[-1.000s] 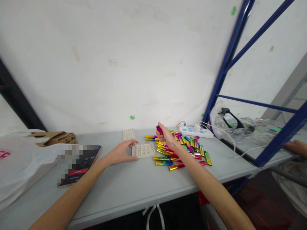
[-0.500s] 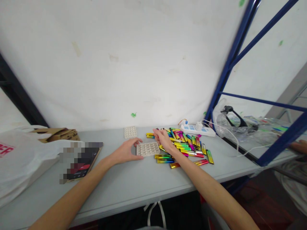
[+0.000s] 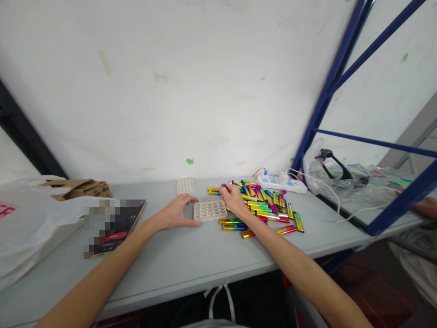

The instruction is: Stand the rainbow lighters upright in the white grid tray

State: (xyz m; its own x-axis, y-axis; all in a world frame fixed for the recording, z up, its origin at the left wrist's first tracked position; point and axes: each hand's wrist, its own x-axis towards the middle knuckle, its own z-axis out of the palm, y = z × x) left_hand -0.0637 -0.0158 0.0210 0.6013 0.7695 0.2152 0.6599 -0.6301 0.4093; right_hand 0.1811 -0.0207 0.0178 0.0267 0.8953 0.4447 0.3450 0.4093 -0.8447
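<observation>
A beige tray with rows of round hollows [image 3: 209, 211] lies on the grey table. At its left end is my left hand [image 3: 177, 211], thumb and fingers apart, with nothing between them. My right hand [image 3: 232, 198] is closed at the tray's upper right corner, beside the pile; a small dark reddish tip shows at its fingertips, too small to name. Many shiny multicoloured sticks, like lighters [image 3: 269, 215], lie heaped to the right, partly behind my right hand and forearm. A second beige tray [image 3: 185, 186] rests near the wall.
Behind the pile is a white power strip [image 3: 282, 184] with cables. At left are a white plastic bag [image 3: 30, 228], folded cardboard [image 3: 82, 188] and a dark, partly pixelated box [image 3: 119, 230]. A blue metal frame [image 3: 321, 100] rises at right, with another person's hand [image 3: 426, 208] beyond.
My left hand has drawn slightly left, its fingers a little away from the tray. A dark reddish tip now shows at my right fingertips. The view has shifted slightly.
</observation>
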